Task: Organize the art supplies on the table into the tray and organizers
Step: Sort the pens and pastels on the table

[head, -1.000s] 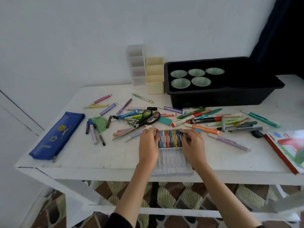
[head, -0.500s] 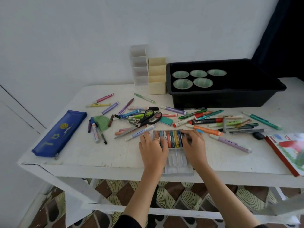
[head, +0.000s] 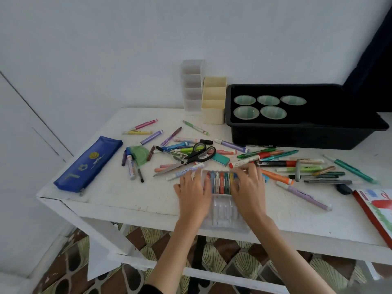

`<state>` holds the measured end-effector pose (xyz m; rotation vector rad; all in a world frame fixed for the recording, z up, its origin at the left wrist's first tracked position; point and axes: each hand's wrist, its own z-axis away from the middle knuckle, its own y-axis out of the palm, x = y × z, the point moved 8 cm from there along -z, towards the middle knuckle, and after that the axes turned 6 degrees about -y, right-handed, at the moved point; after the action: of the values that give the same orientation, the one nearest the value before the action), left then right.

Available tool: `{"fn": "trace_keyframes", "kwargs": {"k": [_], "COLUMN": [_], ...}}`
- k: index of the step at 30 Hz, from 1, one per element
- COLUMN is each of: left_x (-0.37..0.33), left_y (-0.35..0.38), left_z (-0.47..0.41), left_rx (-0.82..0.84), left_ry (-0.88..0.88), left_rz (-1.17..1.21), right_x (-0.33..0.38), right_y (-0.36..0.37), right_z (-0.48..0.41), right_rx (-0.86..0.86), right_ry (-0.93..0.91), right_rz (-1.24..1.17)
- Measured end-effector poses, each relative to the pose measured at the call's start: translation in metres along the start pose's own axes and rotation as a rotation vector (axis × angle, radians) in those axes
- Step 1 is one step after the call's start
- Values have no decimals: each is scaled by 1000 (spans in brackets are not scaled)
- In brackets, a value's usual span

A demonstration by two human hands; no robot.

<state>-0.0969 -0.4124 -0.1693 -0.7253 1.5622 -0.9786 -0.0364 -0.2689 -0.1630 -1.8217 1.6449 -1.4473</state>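
Counts: 1 crayon case (head: 221,181), 1 scissors (head: 195,157), 1 blue pencil case (head: 89,164), 1 green protractor (head: 139,154), 1 teal eraser (head: 220,159), 2 stepped organizers, 1 black tray (head: 305,134), 5 green cups (head: 268,100), 1 red-edged pad (head: 377,211). The loose markers and pens (head: 275,163) are too piled up for an exact count.

Hands: left hand (head: 192,188) is on the case's left side, right hand (head: 248,187) on its right side. Fingers of both are stretched out and spread, pressing on it, not curled round it. The case sits at the middle of the table's front edge, with its clear lid (head: 224,213) folded open toward the person.

Containers:
- The case holds one row of coloured sticks. The hands cover the row's ends, so no count.
- The tray at the back right corner holds all 5 cups in its left half, a row of 3 behind a row of 2.
- The white organizer (head: 192,85) and cream organizer (head: 214,100) stand side by side at the back edge, the cream one just beside the tray. Can't tell their contents.

Layout:
- The pencil case lies diagonal near the front left corner.
- The pad is at the right edge, partly out of frame.
- The scissors lie on top of the pile mid-table.

Surface and room: white painted table (head: 118,200), scuffed. White wall (head: 106,49) behind, dark curtain (head: 371,60) top right, brown-and-green patterned floor (head: 233,262) underneath.
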Motion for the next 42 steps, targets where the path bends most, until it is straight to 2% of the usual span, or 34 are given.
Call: {"fn": "trace_keyframes", "kwargs": {"k": [3,7,12,17,22,25,28,31,36,42], "left_x": [16,40,80,114,114,104,99,101,102,86], "left_y": [-19,-39,-65,-62,-61,-67,-71,-60,-50,-48], "left_z": [-7,-25,-54,-83,-97,-95,-92,-95,-97,-91], "left_rx": [-111,-202,-279,-165,-50,-11,-6,8,45,81], "left_ry": [-50,-54,-46,-10,130,284,404,474,489,567], "left_rz": [128,142,188,195,214,204,206,72,-35,-87], "right_x": [27,59,96,123,132,129,125,119,108,104], "right_y": [8,21,58,95,127,140,136,131,131,116], "right_z": [-13,-32,-59,-83,-91,-85,-81,-81,-81,-74], "right_rx": [56,109,251,372,541,642,629,623,617,362], "right_ry": [-76,-153,-231,-275,-259,-214,-144,-40,129,226], "right_rz": [-75,-212,-213,-138,-51,35,15,-32,-155,-345]}}
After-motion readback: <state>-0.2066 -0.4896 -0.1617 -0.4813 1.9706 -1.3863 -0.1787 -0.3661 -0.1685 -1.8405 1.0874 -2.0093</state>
